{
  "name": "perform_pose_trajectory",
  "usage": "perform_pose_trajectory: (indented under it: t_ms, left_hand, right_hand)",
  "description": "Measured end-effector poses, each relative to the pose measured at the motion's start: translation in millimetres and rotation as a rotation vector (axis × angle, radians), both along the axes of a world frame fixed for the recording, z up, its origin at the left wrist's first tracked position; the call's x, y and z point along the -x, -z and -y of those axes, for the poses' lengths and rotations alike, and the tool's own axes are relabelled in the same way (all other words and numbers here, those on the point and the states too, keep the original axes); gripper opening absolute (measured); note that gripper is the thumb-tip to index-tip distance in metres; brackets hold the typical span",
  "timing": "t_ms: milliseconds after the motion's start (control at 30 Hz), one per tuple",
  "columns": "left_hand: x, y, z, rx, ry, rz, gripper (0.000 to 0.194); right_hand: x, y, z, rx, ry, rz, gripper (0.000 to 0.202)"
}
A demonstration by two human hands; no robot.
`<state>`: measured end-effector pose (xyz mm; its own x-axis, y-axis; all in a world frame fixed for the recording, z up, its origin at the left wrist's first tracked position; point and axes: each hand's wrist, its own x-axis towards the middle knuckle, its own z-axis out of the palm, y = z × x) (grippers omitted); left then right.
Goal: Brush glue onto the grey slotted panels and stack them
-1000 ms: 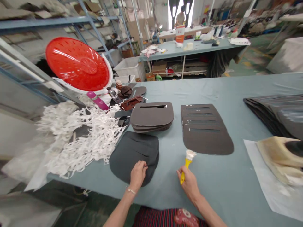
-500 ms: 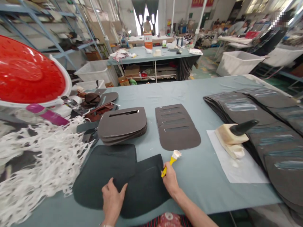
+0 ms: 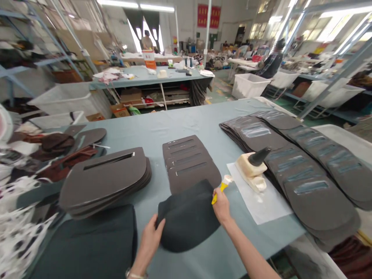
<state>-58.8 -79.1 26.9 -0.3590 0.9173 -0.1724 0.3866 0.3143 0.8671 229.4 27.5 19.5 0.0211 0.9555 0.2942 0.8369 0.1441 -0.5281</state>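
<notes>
My left hand [image 3: 151, 236] pinches the left edge of a dark green-black fabric piece [image 3: 188, 221] with a rounded lower end. In my right hand [image 3: 222, 209] is a yellow-handled paintbrush [image 3: 223, 189], its bristles coated white. That hand also rests at the piece's right edge. Just beyond, the fabric overlaps the near end of several fanned brown panels [image 3: 194, 168] with slots. A larger pile of dark fabric [image 3: 95, 240] lies to the left. On a white sheet [image 3: 252, 209] to the right stands a cream glue container [image 3: 250, 168] with a black nozzle-like top.
Stacked brown slotted panels [image 3: 101, 180] sit at left, near brown scraps [image 3: 55, 145] and white netted offcuts [image 3: 17, 236]. More panels with glossy streaks [image 3: 310, 193] cover the table's right side. Another worktable [image 3: 130, 79] and white bins [image 3: 250, 86] stand beyond.
The upper fabric piece has come off the dark pile, moving right and forward between my hands to the fanned panels. The brush stays in my right hand. My view has turned right.
</notes>
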Motion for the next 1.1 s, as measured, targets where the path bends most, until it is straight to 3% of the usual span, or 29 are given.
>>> perform_pose_trajectory:
  t_ms: [67, 167, 300, 433, 667, 800, 1100]
  left_hand:
    - [-19.8, 1.4, -39.2, -0.064, 0.045, 0.069, 0.04]
    - [-37.7, 9.5, -86.8, -0.1, -0.049, 0.056, 0.043]
    - [-43.9, 23.8, -118.6, -0.102, -0.18, -0.036, 0.057]
    - [-44.2, 34.8, -122.1, -0.127, -0.203, -0.151, 0.058]
    - [-44.8, 39.9, -115.7, -0.172, -0.193, -0.347, 0.044]
    - [-47.7, 44.5, -115.4, -0.176, -0.141, -0.358, 0.038]
    - [-51.6, 43.9, -116.6, -0.176, -0.19, -0.329, 0.033]
  right_hand:
    - [-18.8, -4.9, -34.1, -0.019, 0.047, 0.012, 0.024]
    - [-36.2, -6.9, -75.6, -0.047, 0.075, 0.028, 0.021]
    - [-45.3, 0.3, -105.8, -0.075, 0.066, 0.07, 0.016]
    - [-48.3, 10.4, -112.5, -0.034, 0.043, 0.128, 0.02]
    - [-49.5, 14.1, -112.4, -0.096, 0.089, 0.231, 0.013]
    - [-49.3, 15.3, -116.6, -0.093, 0.025, 0.219, 0.021]
    - [-48.2, 13.8, -117.8, -0.086, -0.01, 0.15, 0.026]
